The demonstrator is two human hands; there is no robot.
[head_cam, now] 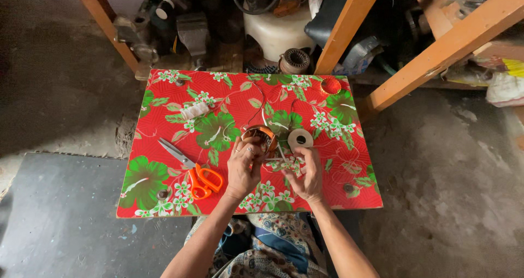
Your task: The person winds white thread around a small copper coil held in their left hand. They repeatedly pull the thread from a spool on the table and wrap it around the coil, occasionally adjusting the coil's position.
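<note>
My left hand (pixel 243 166) grips a round coil of copper-coloured wire in a metal core (pixel 261 136) near the middle of a small table covered in red cloth with green and white flowers (pixel 164 201). My right hand (pixel 307 171) pinches thin strands or wire ends just right of the coil. A white tape roll (pixel 300 139) lies just beyond my right hand. Orange-handled scissors (pixel 196 174) lie left of my left hand.
A white thread bundle (pixel 194 111) lies at the table's back left and a red ball of thread (pixel 331 85) at the back right corner. Orange wooden beams (pixel 436 54), a white container (pixel 278 32) and metal parts crowd the space behind. Concrete floor surrounds the table.
</note>
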